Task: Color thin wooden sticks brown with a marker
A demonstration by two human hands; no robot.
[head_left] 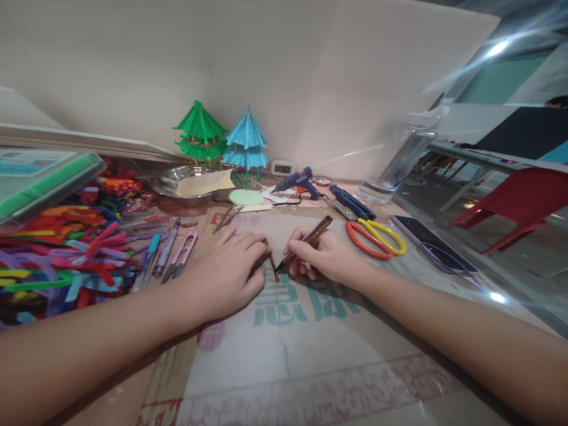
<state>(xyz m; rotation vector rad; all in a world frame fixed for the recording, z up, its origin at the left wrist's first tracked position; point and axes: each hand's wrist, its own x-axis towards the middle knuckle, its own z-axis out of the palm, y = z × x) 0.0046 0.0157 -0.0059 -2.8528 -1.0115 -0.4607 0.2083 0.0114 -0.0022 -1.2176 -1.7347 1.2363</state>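
My right hand is closed round a brown marker, its dark tip touching a thin brown stick. The stick lies on a printed cardboard sheet. My left hand rests nearly flat on the sheet, its fingertips holding the stick's far end down; part of the stick is hidden under them. Beyond my left fingers lie a few more thin sticks. Right of my right hand are scissors with red and yellow handles.
Left are colourful pipe cleaners, pens and a pink cutter. Behind stand green and blue paper trees, a metal bowl, a blue glue gun and a clear water container. A phone lies right.
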